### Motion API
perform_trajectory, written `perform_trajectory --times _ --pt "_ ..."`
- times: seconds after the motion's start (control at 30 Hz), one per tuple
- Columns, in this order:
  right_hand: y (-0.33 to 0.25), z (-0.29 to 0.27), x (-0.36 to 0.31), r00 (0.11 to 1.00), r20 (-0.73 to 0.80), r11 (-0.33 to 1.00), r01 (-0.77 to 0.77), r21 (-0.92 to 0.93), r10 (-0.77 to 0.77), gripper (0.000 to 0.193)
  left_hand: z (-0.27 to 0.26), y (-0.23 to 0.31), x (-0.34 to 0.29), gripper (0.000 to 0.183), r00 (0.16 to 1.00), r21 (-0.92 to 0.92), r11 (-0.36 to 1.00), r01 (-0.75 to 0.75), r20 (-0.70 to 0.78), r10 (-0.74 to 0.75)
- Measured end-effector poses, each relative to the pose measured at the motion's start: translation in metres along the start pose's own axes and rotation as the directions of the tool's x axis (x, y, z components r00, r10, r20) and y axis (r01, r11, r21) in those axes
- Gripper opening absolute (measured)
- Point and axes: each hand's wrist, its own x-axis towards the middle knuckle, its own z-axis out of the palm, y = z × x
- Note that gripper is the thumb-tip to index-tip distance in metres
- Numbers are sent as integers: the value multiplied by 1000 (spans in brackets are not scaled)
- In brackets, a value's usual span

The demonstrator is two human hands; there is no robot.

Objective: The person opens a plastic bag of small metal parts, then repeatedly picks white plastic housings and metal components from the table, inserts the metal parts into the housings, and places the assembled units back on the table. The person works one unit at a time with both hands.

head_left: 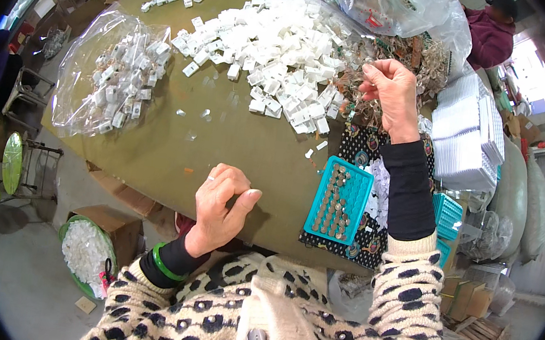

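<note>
A: Two hands are at work. Left hand [221, 208] rests clenched near the desk [174, 152] edge; whether it grips anything cannot be told. Right hand [392, 96] pinches into the tangle of small metal parts [426, 60].

B: Progress?

A: Teal tray [339, 201], just beside the right forearm, looks mostly filled. White plastic pieces [279, 50] remain heaped; much appears left.

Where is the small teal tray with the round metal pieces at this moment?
In the head view, the teal tray lies on the person's right side of the table, on a patterned dark cloth beside the right forearm, below the pile of white plastic parts.
</note>
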Motion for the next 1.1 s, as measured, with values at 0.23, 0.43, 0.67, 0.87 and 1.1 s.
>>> perform_trajectory --times 0.23,0.43,0.67,0.87,1.1 --pt "-14 -2 -17 997 10 977 73 -202 -72 13 1 -2 -2 22 1000 4 1000 -18 -22 18" --pt "-33 -16 -24 998 4 930 57 363 -63 12 1 -4 -6 23 999 -4 1000 -26 -34 26" --pt "-25 4 -52 998 -65 979 6 204 8 13 -1 3 -5 14 998 -48 999 6 -65 -9" --pt "-44 39 -113 991 80 906 -131 403 108 12 2 25 6 21 898 -497 756 425 131 -419" --pt "-43 69 -172 971 160 810 -237 537 178 13 2 32 19 33 912 -631 671 389 159 -378"
